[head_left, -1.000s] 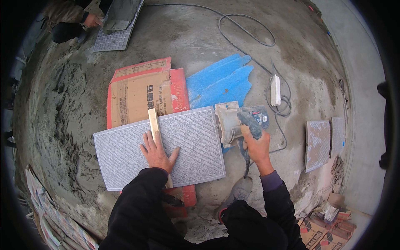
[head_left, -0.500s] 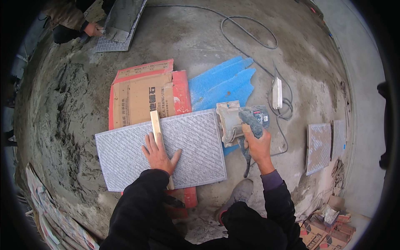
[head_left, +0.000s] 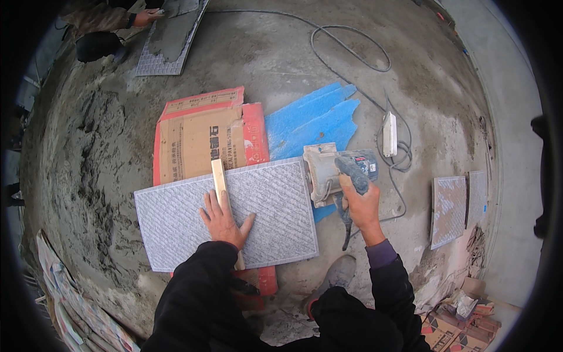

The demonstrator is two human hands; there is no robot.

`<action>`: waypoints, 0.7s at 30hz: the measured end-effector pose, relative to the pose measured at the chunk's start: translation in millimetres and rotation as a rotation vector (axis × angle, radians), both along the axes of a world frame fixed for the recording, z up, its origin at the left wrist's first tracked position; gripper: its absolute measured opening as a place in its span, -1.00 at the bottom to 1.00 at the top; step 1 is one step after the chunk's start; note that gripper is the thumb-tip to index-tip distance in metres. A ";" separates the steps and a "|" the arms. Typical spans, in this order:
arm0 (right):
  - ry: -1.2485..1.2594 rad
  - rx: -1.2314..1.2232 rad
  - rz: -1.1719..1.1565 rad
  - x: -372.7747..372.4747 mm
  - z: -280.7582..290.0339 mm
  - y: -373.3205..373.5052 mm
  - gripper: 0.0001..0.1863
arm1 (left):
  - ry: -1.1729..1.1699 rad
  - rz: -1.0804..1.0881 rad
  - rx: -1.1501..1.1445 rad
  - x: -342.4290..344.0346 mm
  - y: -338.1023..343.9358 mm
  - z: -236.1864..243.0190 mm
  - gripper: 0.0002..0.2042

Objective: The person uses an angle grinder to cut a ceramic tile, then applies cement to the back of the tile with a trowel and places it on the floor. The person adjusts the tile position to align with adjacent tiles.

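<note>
A grey textured paving tile (head_left: 272, 217) lies before me on a flattened cardboard box (head_left: 196, 141). Across the tile runs a pale wooden strip (head_left: 219, 176). My left hand (head_left: 226, 224) rests on strip and tile, fingers spread and thumb out to the right. At the tile's right edge is a handheld tile-cutting saw (head_left: 321, 176) with a dusty metal base plate. Wrapped round its dark handle, my right hand (head_left: 362, 205) holds it. The saw's blade is hidden from view.
Blue sheeting (head_left: 316, 117) lies beyond the saw. A grey cable (head_left: 352, 35) loops past a white power strip (head_left: 390, 135). At upper left, a co-worker's hand (head_left: 145, 17) is over a mortar-covered tile (head_left: 170, 44). Two tiles (head_left: 448, 211) lean at right; wet mortar (head_left: 102, 193) spreads left.
The co-worker's hand has moved up and right over the mortar-covered tile. My hands, the saw and the paving tile stay nearly in place.
</note>
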State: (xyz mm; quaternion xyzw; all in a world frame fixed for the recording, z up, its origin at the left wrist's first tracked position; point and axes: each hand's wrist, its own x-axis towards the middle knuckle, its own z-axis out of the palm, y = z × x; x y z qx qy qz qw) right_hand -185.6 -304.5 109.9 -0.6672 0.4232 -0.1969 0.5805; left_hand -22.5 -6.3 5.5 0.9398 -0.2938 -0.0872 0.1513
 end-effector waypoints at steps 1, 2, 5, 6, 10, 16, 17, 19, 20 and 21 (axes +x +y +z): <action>-0.020 0.007 0.008 0.3 -0.7 -0.6 -0.65 | -0.010 -0.002 -0.014 0.1 0.0 0.0 0.04; -0.003 -0.017 0.007 0.6 -1.8 -1.4 -0.67 | -0.004 -0.001 -0.001 0.2 0.0 -0.2 0.04; -0.004 -0.061 0.021 2.0 -5.9 -4.1 -0.66 | -0.007 -0.005 -0.002 0.7 0.5 -1.4 0.05; 0.002 -0.063 0.029 2.4 -7.1 -5.1 -0.62 | -0.008 -0.006 -0.007 1.0 0.6 -2.0 0.05; -0.070 -0.117 0.051 4.2 -9.7 -6.8 -0.67 | -0.008 -0.007 -0.022 1.4 1.1 -3.5 0.05; -0.041 -0.058 0.029 5.7 -7.7 -5.9 -0.70 | -0.020 -0.014 -0.041 1.0 1.2 -2.6 0.05; -0.022 -0.071 0.026 6.1 -7.3 -5.8 -0.70 | -0.015 -0.011 -0.027 0.8 1.1 -2.3 0.05; -0.057 -0.109 0.033 7.6 -7.0 -6.1 -0.71 | -0.033 -0.012 -0.026 0.5 0.9 -1.8 0.05; -0.026 -0.106 0.027 8.2 -6.7 -6.3 -0.71 | -0.022 -0.008 -0.009 0.6 0.8 -1.6 0.05; -0.023 -0.110 0.027 8.8 -6.3 -6.5 -0.71 | -0.020 -0.008 -0.006 0.7 0.7 -1.4 0.05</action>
